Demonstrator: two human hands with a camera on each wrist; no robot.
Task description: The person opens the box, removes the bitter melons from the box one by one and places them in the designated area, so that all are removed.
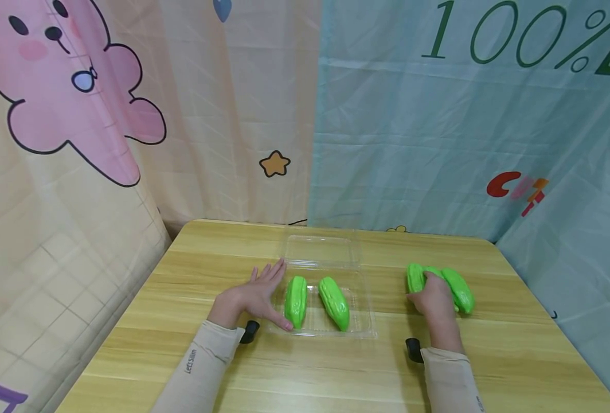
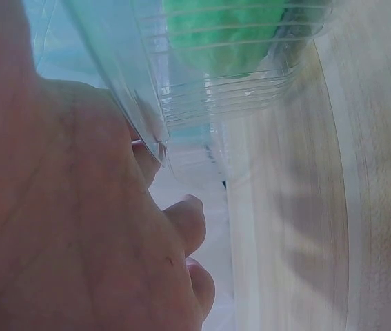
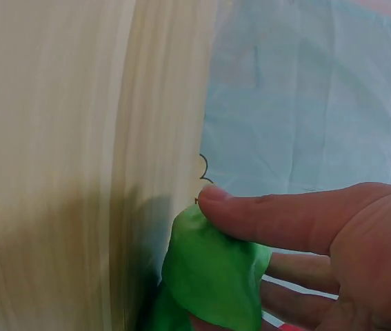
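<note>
A clear plastic clamshell box (image 1: 364,332) lies on the table with its lid (image 1: 321,249) folded back. Inside it are two bright green bitter melons, one on the left (image 1: 296,301) and one on the right (image 1: 335,303). My left hand (image 1: 255,298) is spread along the box's left side, thumb at the near corner and fingertips by the far one. To the right of the box, several more bitter melons lie side by side. My right hand (image 1: 434,298) grips the leftmost bitter melon (image 3: 212,272) of these, thumb on its near side. Another bitter melon (image 1: 458,291) shows right of that hand.
The wooden table (image 1: 305,378) ends at a far edge in front of a cream curtain (image 1: 222,143) and a blue curtain (image 1: 413,132). Table surface separates the box from the bitter melons on the right. A black wrist mount (image 1: 250,331) sits below my left hand.
</note>
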